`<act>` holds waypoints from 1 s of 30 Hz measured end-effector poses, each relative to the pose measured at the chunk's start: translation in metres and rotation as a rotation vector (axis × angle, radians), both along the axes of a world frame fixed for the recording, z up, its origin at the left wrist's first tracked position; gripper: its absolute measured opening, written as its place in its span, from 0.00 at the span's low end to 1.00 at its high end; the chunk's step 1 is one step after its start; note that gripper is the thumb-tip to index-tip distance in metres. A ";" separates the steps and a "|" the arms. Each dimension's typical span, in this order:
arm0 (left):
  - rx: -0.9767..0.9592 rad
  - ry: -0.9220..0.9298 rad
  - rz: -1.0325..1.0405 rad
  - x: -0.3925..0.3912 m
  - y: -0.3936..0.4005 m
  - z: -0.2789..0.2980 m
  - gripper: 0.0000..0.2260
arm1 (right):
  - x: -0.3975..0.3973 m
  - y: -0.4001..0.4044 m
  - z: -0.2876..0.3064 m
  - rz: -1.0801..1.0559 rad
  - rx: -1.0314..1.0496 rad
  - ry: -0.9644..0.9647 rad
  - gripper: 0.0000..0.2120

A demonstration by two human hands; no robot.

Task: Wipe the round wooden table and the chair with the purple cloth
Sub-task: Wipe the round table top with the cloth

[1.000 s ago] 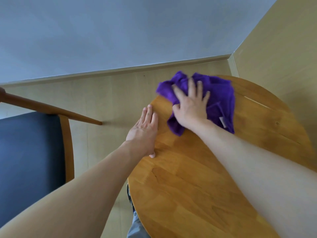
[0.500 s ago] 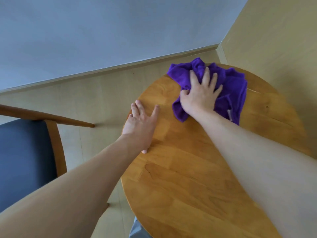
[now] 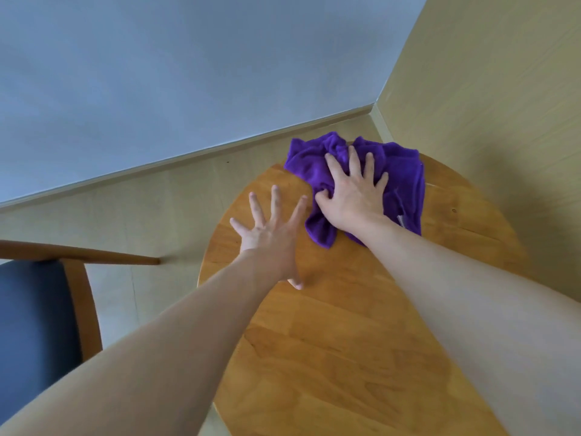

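Observation:
The purple cloth (image 3: 405, 184) lies bunched at the far edge of the round wooden table (image 3: 345, 341). My right hand (image 3: 352, 199) presses flat on the cloth with its fingers spread and its thumb sunk into a fold. My left hand (image 3: 270, 240) rests on the bare tabletop just left of the cloth, palm down, fingers fanned wide, near the table's left rim. The chair (image 3: 31, 309) with a dark blue seat and a wooden frame stands at the left, apart from both hands.
The chair's wooden rail (image 3: 94, 256) points toward the table with a gap of pale floor (image 3: 157, 209) between them. A grey-blue wall (image 3: 188, 73) runs behind, and a beige wall (image 3: 503, 105) closes in at the right of the table.
My right hand has pushed the cloth away from me to the table's far edge. My left hand stays on the tabletop and its fingers have spread apart.

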State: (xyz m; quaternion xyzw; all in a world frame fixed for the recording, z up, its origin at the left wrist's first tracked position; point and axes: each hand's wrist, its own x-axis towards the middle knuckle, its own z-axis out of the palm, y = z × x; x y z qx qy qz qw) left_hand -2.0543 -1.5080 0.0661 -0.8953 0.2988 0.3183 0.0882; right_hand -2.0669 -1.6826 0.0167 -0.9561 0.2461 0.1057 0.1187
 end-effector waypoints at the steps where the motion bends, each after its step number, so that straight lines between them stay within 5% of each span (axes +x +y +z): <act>1: 0.012 0.031 0.048 -0.004 -0.002 -0.005 0.74 | 0.007 0.008 0.001 -0.050 -0.011 0.029 0.37; 4: 0.010 0.067 0.107 -0.009 0.001 -0.014 0.75 | 0.018 0.033 0.002 0.036 -0.077 0.091 0.40; 10: 0.044 0.082 0.120 -0.012 -0.004 -0.010 0.73 | -0.022 -0.023 0.010 0.597 -0.044 -0.009 0.35; 17: 0.054 0.092 0.182 -0.012 -0.005 -0.011 0.75 | -0.002 -0.043 -0.005 -0.206 0.009 -0.005 0.36; 24: 0.079 0.075 0.178 -0.011 -0.008 -0.014 0.73 | -0.010 0.002 -0.003 0.486 0.041 -0.049 0.30; 30: 0.070 0.057 0.199 -0.010 -0.006 -0.018 0.76 | -0.016 -0.023 -0.005 0.445 0.027 -0.120 0.31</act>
